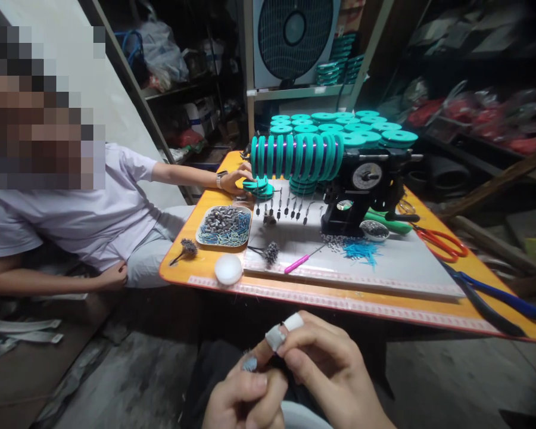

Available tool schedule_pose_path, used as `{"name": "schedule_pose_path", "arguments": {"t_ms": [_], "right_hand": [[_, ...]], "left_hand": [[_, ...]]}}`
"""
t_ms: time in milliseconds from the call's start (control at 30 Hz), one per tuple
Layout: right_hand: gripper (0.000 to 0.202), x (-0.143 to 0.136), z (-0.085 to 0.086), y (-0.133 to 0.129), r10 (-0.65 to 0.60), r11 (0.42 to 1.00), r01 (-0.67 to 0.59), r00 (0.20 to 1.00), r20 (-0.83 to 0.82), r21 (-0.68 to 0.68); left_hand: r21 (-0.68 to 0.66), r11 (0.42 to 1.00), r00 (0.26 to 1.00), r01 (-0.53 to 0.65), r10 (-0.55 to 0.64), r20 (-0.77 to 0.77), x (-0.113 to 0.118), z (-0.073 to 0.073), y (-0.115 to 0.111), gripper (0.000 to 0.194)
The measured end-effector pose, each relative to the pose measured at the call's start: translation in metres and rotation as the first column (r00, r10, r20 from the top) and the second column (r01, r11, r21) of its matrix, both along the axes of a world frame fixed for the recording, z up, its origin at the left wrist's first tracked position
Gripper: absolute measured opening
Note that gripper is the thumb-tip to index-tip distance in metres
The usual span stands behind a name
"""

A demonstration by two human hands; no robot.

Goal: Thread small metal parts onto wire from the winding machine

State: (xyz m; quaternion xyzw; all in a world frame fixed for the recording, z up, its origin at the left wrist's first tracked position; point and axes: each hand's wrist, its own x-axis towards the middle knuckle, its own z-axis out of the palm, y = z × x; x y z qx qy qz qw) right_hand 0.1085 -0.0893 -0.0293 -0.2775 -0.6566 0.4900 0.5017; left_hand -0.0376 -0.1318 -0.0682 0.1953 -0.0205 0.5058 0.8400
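Both my hands are close together below the table's front edge. My left hand (pixel 250 396) has its fingers curled, and a small blue-grey piece (pixel 249 363) shows between thumb and forefinger. White tape (pixel 276 337) wraps a fingertip of that hand. My right hand (pixel 328 363) pinches at the taped fingertip; a tiny dark bit shows there, too small to name. White tape (pixel 293 322) also covers one of the right fingertips. Under the hands, part of a pale round rim (pixel 301 415) is visible.
An orange table (pixel 178 262) holds a black winder with teal spools (pixel 297 156), a tray of weights (pixel 226 226), a white dish (pixel 228 270), a pink-handled tool (pixel 297 263), red scissors (pixel 444 244) and blue-handled pliers (pixel 495 295). At the left sits a person (pixel 71 208), one hand near teal discs (pixel 259 187).
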Motion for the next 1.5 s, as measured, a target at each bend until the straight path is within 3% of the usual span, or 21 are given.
{"name": "schedule_pose_path", "arguments": {"t_ms": [200, 400, 533, 667, 800, 900, 1100, 1233, 1400, 1500], "right_hand": [[0.012, 0.006, -0.007, -0.003, -0.083, 0.994, 0.075, 0.991, 0.109, 0.076], [0.015, -0.002, -0.012, -0.005, -0.201, 0.979, 0.195, 0.971, -0.128, -0.057], [0.026, -0.005, -0.011, -0.004, -0.336, 0.900, 0.340, 0.940, -0.064, 0.274], [0.036, -0.002, -0.010, -0.007, -0.376, 0.830, 0.334, 0.927, 0.007, 0.447], [0.038, -0.001, -0.011, -0.011, -0.400, 0.782, 0.313, 0.915, 0.051, 0.539], [0.035, -0.002, -0.014, -0.014, -0.406, 0.759, 0.297, 0.911, 0.065, 0.579], [0.029, 0.001, -0.017, -0.015, -0.381, 0.780, 0.275, 0.921, 0.079, 0.562], [0.022, 0.001, -0.017, -0.012, -0.455, 0.722, 0.357, 0.890, 0.018, 0.593], [0.026, 0.000, -0.017, -0.011, -0.408, 0.740, 0.252, 0.906, 0.118, 0.624], [0.026, 0.002, -0.020, -0.012, -0.440, 0.694, 0.236, 0.887, 0.141, 0.680]], "left_hand": [[-0.020, 0.998, 0.976, 0.057, -0.051, 0.213, -0.003, 0.000, 0.000, 0.041], [0.012, 0.999, 0.980, 0.040, -0.041, 0.193, 0.006, 0.000, 0.002, 0.044], [0.043, 0.999, 0.998, 0.027, -0.029, 0.056, 0.009, -0.005, 0.000, 0.046], [-0.051, 0.998, 0.983, 0.039, -0.047, -0.175, 0.005, -0.009, -0.006, 0.064], [-0.094, 0.995, 0.967, 0.016, -0.039, -0.254, 0.004, -0.013, -0.009, 0.066], [-0.126, 0.992, 0.961, 0.004, -0.039, -0.273, 0.006, -0.014, -0.009, 0.065], [-0.169, 0.986, 0.969, 0.007, -0.048, -0.244, 0.003, -0.008, -0.009, 0.065], [-0.155, 0.988, 0.968, 0.010, -0.048, -0.248, 0.002, -0.005, -0.010, 0.066], [-0.137, 0.990, 0.954, -0.019, -0.023, -0.298, 0.004, -0.005, -0.011, 0.066], [-0.117, 0.992, 0.951, -0.055, 0.016, -0.307, 0.006, -0.005, -0.012, 0.066]]}}
